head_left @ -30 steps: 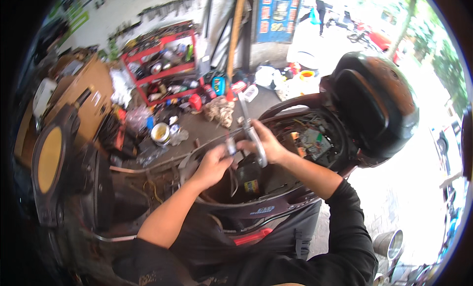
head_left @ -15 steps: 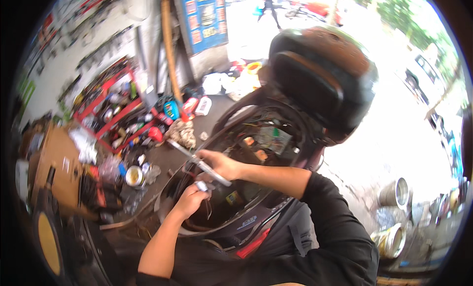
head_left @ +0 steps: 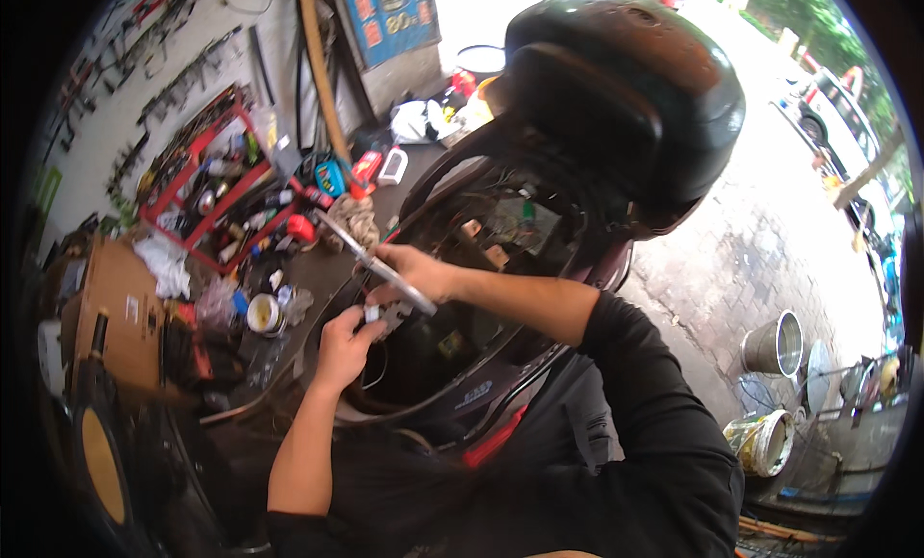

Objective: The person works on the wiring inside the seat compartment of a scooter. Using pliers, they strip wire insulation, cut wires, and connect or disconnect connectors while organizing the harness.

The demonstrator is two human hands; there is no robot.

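Both hands are over the open body of a scooter (head_left: pixel 568 339), whose inner bay shows wires and parts. In my right hand (head_left: pixel 420 271), closed fingers grip a long, slim silver metal tool (head_left: pixel 348 242), slanting from upper left to lower right; its exact kind is unclear. Just below, my left hand (head_left: pixel 343 350) pinches a small white piece (head_left: pixel 372 314). A small grey metal part (head_left: pixel 394 317) shows beside those fingertips, beneath the tool; I cannot tell which hand bears it. A thin pale wire (head_left: pixel 377 377) hangs under the left hand.
A large dark top box (head_left: pixel 616 125) rises behind the bay. Left of the scooter stand a red rack (head_left: pixel 207 197) of bottles and tools, a cardboard box (head_left: pixel 120 303) and an open tub (head_left: pixel 264 315). Two buckets, one grey (head_left: pixel 773 344), one stained (head_left: pixel 760 443), lie to the right.
The view has shifted, so most of the scene sits higher in the picture. Both hands keep their grips close together, and the grey metal part shows more plainly between them.
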